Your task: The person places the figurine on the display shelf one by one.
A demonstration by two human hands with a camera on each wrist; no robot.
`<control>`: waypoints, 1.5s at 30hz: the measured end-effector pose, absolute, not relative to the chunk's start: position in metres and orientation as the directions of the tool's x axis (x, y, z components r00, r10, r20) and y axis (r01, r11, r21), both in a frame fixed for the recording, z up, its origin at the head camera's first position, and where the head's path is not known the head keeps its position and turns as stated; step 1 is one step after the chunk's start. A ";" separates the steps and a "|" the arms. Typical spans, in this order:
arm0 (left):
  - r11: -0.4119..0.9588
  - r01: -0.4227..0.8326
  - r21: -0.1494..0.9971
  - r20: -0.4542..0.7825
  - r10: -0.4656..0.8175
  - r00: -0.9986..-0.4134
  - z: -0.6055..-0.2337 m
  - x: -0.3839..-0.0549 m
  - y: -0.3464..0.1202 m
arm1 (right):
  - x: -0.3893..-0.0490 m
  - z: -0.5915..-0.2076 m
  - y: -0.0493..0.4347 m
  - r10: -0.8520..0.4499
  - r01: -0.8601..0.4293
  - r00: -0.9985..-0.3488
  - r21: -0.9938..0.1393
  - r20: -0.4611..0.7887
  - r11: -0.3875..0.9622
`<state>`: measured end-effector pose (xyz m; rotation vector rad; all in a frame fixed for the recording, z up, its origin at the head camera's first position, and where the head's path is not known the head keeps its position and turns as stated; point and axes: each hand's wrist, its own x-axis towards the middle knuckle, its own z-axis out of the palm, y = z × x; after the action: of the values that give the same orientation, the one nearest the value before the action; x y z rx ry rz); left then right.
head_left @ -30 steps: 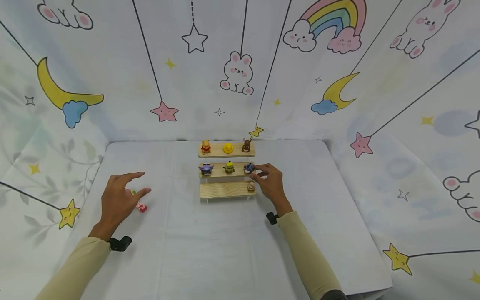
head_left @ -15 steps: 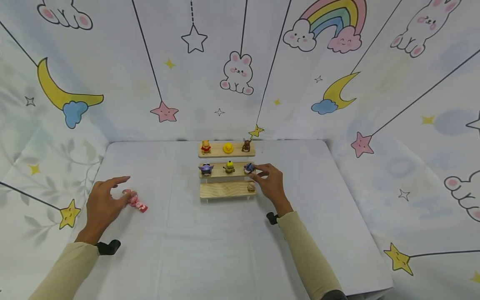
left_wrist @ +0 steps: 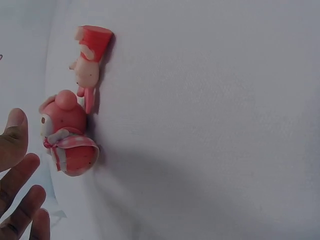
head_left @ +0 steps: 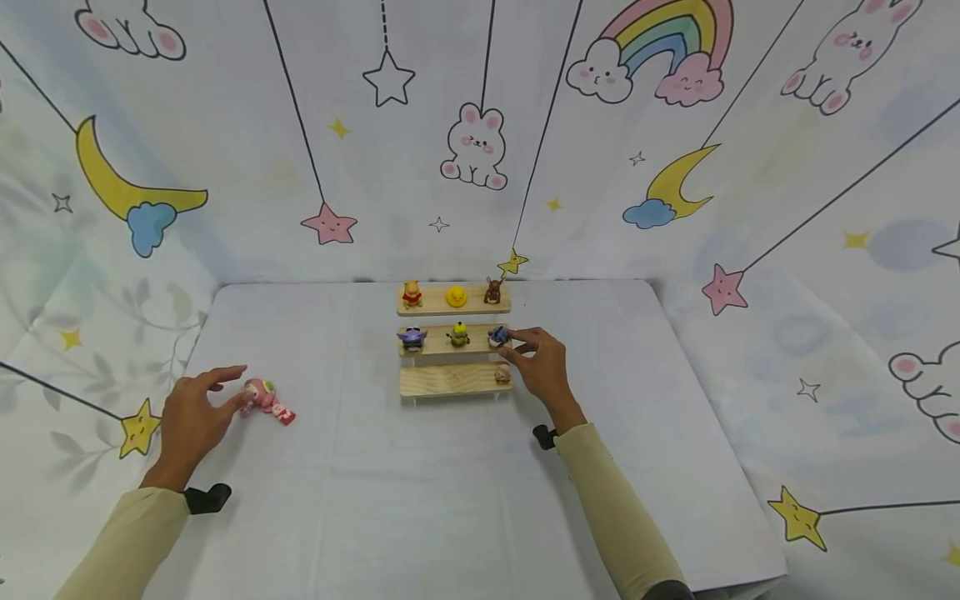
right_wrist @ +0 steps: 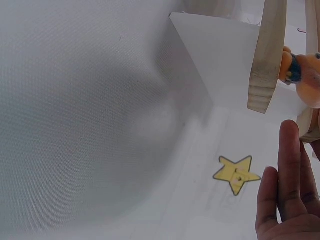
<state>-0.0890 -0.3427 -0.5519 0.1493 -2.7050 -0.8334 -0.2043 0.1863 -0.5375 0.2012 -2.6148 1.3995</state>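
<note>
In the head view my left hand (head_left: 193, 421) is at the left of the table, thumb and fingers apart, beside a pink figurine (head_left: 259, 394). The left wrist view shows this figurine (left_wrist: 72, 135) lying near a smaller rabbit figurine (left_wrist: 92, 60) with a red base; the fingers there hold nothing. My right hand (head_left: 543, 367) pinches a small blue figurine (head_left: 497, 336) at the right end of the middle wooden shelf (head_left: 435, 349). In the right wrist view, the right hand's (right_wrist: 290, 195) thumb tip and the blue figurine are hidden; an orange figurine (right_wrist: 307, 85) sits on the lowest shelf.
A three-tier wooden stand is near the back wall. Its top tier (head_left: 435, 309) holds a bear in red, a yellow duck (head_left: 456, 296) and a brown figurine (head_left: 492, 291). Purple (head_left: 412, 337) and green (head_left: 458, 334) figurines occupy the middle tier. Printed cloth hangs around the table.
My left hand has drawn back to the left and slightly toward me, uncovering the pink figurine it overlapped. The right hand has stayed at the blue figurine.
</note>
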 end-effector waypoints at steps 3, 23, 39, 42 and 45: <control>0.828 -0.028 0.560 0.236 -0.192 -0.953 -0.558 -0.088 -0.346 | -0.205 -0.538 0.186 -0.043 -0.200 -0.976 -0.807 0.212 0.556; 0.838 -0.035 0.545 0.128 -0.124 -0.984 -0.566 -0.097 -0.351 | -0.204 -0.534 0.186 -0.056 -0.206 -0.976 -0.797 0.212 0.568; 0.821 -0.091 0.563 0.016 -0.121 -0.993 -0.568 -0.099 -0.345 | -0.204 -0.536 0.184 -0.043 -0.195 -0.977 -0.790 0.210 0.581; 0.811 -0.093 0.577 0.006 -0.118 -0.993 -0.567 -0.099 -0.342 | -0.204 -0.536 0.184 -0.039 -0.195 -0.976 -0.794 0.212 0.576; 0.807 -0.090 0.584 0.000 -0.110 -0.994 -0.567 -0.099 -0.339 | -0.204 -0.536 0.184 -0.038 -0.193 -0.977 -0.793 0.210 0.578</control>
<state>-0.0988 -0.3388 -0.5666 0.1632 -2.9539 -0.9525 -0.2040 0.1843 -0.5358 0.1948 -2.6365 1.3551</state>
